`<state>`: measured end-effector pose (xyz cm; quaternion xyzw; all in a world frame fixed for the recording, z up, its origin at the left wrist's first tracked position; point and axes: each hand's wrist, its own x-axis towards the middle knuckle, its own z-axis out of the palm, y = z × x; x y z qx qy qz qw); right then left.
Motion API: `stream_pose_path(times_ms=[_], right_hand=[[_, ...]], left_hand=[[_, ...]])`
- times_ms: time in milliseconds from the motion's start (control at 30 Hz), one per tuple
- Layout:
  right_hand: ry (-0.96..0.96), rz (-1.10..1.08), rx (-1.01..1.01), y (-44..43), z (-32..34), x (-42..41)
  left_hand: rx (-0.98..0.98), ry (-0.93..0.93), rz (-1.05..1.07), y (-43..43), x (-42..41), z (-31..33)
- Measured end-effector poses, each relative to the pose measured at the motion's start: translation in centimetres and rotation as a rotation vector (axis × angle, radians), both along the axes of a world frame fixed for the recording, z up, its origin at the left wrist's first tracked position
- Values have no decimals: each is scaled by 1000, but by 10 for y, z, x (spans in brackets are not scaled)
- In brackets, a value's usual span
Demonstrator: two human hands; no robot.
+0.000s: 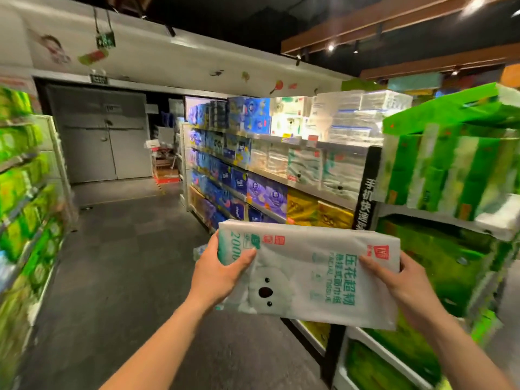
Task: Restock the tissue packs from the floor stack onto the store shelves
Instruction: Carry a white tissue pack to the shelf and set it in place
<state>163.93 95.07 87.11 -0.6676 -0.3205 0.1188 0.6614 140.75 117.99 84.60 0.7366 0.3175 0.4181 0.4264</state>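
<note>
The left hand (218, 273) and right hand (399, 280) are gripping opposite ends of the white koala-print plastic tissue pack (309, 271), carrying it. Next it is likely needing a gap on the grey metal shelf (309, 188).

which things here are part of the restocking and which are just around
Job: tissue pack, gripped by left hand and right hand; shelf holding similar white packs.
Just around: grey double doors; blue packs; hanging sign.

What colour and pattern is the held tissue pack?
White with teal lettering and a grey koala face, on the tissue pack, head view.
</note>
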Motion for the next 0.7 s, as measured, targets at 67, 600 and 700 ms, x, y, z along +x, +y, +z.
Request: stream_pose_path(times_ms=[67,600,700], right_hand=[[10,7,13,51,7,17],[-107,27,71,447,62,219],[-115,21,75,514,78,253]], left_hand=[[20,10,9,52,14,13],[91,-21,4,442,211,70],[111,-36,3,511,246,88]])
